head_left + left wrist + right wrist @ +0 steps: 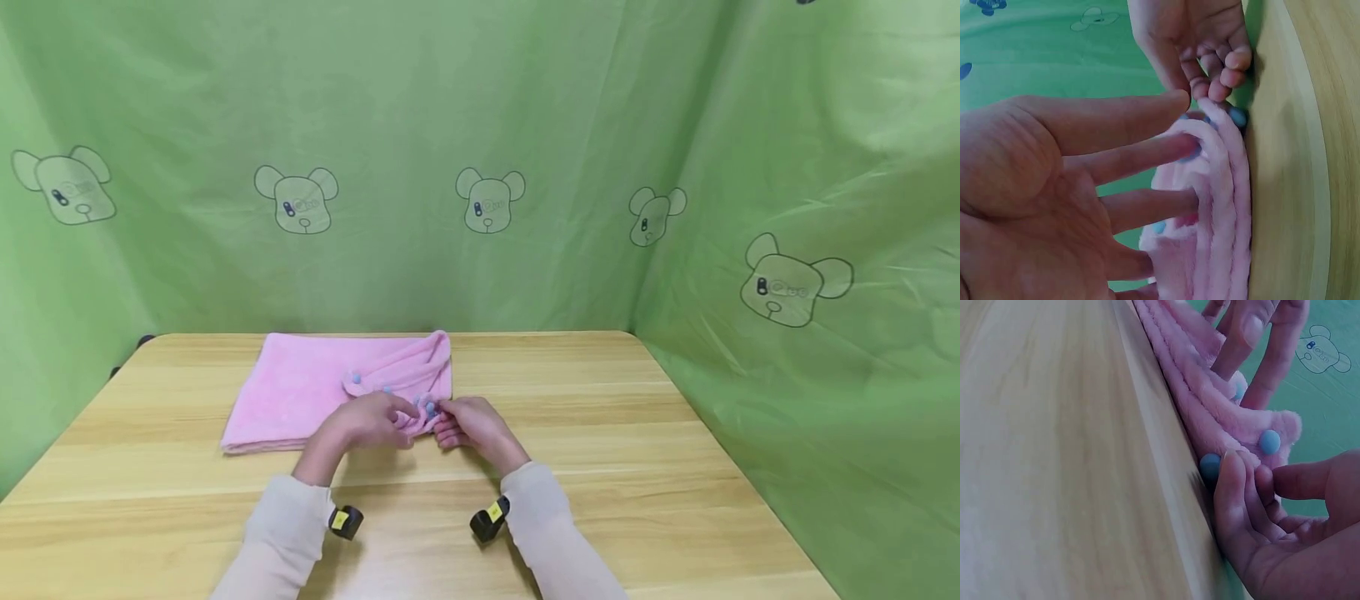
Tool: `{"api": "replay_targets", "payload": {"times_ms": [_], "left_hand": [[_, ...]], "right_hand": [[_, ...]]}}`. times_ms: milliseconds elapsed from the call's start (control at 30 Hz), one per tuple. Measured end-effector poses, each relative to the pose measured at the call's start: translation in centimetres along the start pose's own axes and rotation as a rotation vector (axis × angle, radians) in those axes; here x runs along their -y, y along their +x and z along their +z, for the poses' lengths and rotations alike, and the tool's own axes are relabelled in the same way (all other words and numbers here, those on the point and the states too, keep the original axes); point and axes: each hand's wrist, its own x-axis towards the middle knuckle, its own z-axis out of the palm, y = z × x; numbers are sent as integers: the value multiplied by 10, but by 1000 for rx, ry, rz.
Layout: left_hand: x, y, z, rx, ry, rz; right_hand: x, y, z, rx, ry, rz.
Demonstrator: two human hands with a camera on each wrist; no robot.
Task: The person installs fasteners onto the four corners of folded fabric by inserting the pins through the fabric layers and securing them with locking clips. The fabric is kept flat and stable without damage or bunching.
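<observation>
A folded pink plush towel [300,383] with round blue buttons lies on the table, its right part turned over in loose folds. Beside those folds, the left hand [371,421] has its fingers fairly straight; in the left wrist view its fingertips [1186,145] touch the plush or reach in behind a fold. At the towel's near right corner, the right hand [476,429] pinches the edge between thumb and fingers. The right wrist view shows one blue button [1270,442] just above the pinch and another button [1210,466] low near the tabletop.
The wooden table [600,417] extends to both sides of the towel. Green curtains [390,267] with printed bear heads stand behind it and at both sides. A black wrist camera [347,522] is strapped at the left cuff, another camera [489,521] at the right.
</observation>
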Motion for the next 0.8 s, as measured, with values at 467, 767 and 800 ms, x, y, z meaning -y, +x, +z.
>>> {"api": "replay_targets", "payload": {"times_ms": [467, 767, 800], "left_hand": [[-5, -1, 2, 30, -5, 13], [17, 12, 5, -303, -124, -104], [20, 13, 5, -310, -131, -114]], "right_hand": [[6, -4, 5, 27, -187, -92], [6, -5, 6, -2, -183, -81], [5, -6, 6, -1, -180, -79]]}}
